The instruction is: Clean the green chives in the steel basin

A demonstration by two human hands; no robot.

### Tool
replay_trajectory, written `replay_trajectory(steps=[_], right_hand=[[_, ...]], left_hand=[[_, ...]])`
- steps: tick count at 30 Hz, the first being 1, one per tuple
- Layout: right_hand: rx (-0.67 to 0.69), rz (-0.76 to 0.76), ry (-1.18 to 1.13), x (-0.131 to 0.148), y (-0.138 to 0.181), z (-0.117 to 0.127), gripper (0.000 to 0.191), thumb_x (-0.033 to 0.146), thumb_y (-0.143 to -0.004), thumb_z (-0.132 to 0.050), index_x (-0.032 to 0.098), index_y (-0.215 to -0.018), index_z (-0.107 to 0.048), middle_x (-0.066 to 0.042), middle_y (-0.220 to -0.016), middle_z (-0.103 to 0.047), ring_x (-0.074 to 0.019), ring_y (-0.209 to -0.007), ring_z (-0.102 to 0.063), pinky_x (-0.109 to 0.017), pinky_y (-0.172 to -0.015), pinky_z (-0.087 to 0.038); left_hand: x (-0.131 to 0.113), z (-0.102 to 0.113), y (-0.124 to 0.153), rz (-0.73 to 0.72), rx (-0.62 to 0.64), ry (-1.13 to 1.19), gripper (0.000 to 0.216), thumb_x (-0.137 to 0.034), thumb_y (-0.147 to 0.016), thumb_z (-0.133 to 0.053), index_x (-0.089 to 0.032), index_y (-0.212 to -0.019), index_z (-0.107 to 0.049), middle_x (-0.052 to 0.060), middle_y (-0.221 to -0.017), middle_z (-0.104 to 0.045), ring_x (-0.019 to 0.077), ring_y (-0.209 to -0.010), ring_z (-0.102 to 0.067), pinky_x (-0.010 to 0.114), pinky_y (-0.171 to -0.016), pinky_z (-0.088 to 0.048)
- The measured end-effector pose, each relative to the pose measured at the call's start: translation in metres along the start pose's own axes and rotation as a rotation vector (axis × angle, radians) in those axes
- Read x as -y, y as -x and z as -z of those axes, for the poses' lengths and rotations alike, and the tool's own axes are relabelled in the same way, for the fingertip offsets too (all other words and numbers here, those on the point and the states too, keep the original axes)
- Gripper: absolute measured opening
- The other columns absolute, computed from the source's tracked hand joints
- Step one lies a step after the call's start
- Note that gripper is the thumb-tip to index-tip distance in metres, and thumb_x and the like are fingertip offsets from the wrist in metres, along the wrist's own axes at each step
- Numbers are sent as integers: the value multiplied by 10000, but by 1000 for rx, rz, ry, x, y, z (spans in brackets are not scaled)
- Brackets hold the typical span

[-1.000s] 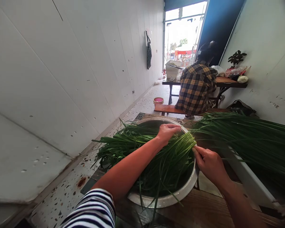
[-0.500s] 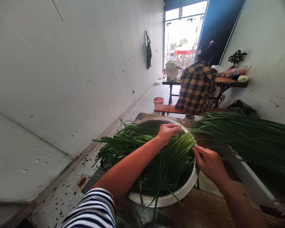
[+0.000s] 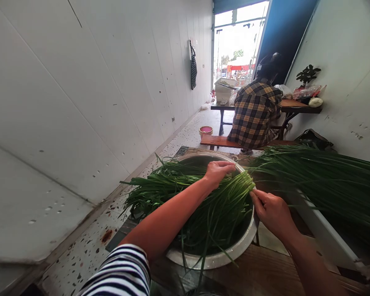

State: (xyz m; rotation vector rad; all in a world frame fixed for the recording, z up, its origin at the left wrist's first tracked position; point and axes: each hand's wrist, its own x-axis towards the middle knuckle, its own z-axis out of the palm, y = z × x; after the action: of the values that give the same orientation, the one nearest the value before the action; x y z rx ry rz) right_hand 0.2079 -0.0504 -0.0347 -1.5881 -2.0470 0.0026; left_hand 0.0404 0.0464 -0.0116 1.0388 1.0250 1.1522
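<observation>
left hand: left hand lies palm-down on the chive bundle over the far side of the basin, fingers curled around the stalks just behind the cut ends
right hand: right hand is at the basin's right rim, thumb and fingertips pinched on the bundle's cut ends; which stalk exactly, cannot tell
chive bundle: lies across the basin, cut ends at the right rim, leaf tips fanning out past the left rim over the floor
basin: wide metal bowl with dark inside, sits on the wooden surface; cannot tell whether there is water in it
chive heap: big loose pile to the right of the basin, apart from both hands, lying over a white tray edge
progress: looks early to midway; one bundle is in hand in the basin, the much larger heap to its right looks not yet handled, no finished pile is visible
background: a person in a plaid shirt sits on a bench well beyond the basin, back turned, hands not visible
floor: pink bowl beyond the basin, beside the bench
</observation>
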Motion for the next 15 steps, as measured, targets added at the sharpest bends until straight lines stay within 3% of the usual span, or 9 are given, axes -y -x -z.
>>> replay_trajectory(steps=[15], right_hand=[[9, -4, 14, -1, 0, -2, 390, 377, -912, -352, 193, -741, -650, -32, -593, -625, -160, -561, -531, -255, -554, -297]], left_hand=[[2, -1, -1, -24, 10, -28, 218, -242, -573, -732, -86, -725, -729, 55, -619, -664, 70, -543, -503, 211, -554, -395]])
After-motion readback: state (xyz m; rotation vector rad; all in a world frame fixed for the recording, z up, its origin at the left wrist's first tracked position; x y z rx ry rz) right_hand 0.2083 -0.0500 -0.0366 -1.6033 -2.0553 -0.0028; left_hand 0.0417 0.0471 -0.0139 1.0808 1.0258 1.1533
